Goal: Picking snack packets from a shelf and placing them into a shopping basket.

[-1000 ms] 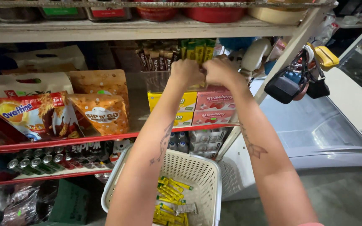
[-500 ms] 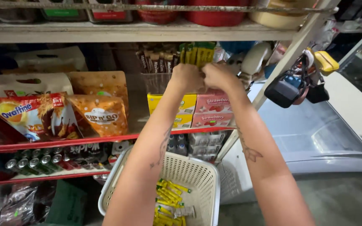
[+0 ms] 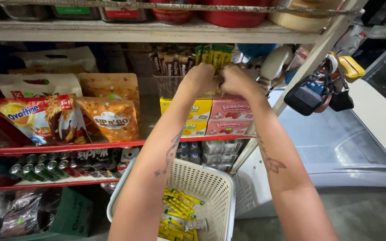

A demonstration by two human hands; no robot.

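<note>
Green-and-yellow sachets (image 3: 214, 54), a yellow box (image 3: 196, 109), a pink box (image 3: 230, 110), a white latticed basket (image 3: 202, 183).

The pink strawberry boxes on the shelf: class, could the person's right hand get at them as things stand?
Probably yes. The right hand is up at the sachet tray, directly above the pink strawberry boxes, whose fronts face out at the open shelf edge with nothing before them.

Red-edged shelf (image 3: 112, 145) under orange pouches (image 3: 110, 118), stacked cartons (image 3: 228, 117).
</note>
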